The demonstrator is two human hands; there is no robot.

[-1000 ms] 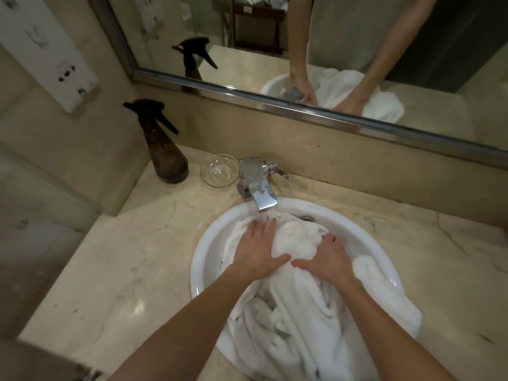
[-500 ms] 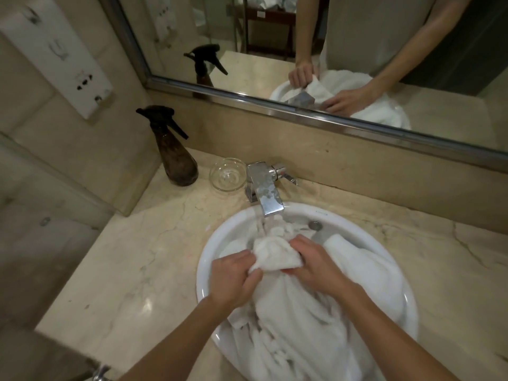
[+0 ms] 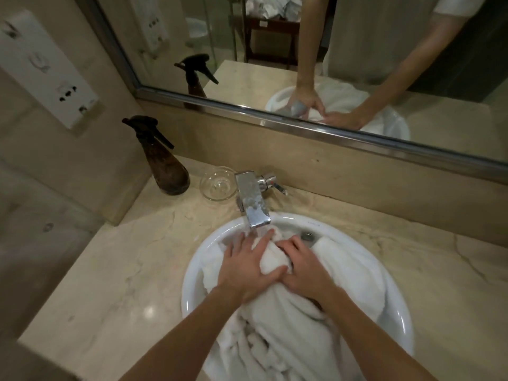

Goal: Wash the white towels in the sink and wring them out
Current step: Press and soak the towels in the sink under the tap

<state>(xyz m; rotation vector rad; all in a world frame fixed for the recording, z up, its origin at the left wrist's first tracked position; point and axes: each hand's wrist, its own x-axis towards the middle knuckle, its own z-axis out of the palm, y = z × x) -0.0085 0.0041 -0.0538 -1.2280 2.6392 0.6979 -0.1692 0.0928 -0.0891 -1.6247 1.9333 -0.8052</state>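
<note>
A white towel (image 3: pixel 308 334) fills the round white sink (image 3: pixel 198 270) and bunches up under the chrome tap (image 3: pixel 253 204). Water runs from the spout onto the bunched part. My left hand (image 3: pixel 244 268) lies spread over the left of the bunch, fingers pointing to the tap, thumb hooked round its near side. My right hand (image 3: pixel 305 268) grips the bunch from the right with curled fingers. The two hands touch at the thumbs. The overflow hole (image 3: pixel 307 236) shows just beyond my right hand. How many towels lie in the basin I cannot tell.
A dark brown spray bottle (image 3: pixel 162 166) and a small clear glass dish (image 3: pixel 218 184) stand on the marble counter (image 3: pixel 110 284) left of the tap. A mirror (image 3: pixel 302 50) runs along the back wall. A white socket panel (image 3: pixel 46 70) hangs on the left wall.
Half a second ago both hands held a lifted wad above the basin. Now they have pushed it down and forward under the tap, and my left hand has flattened over it.
</note>
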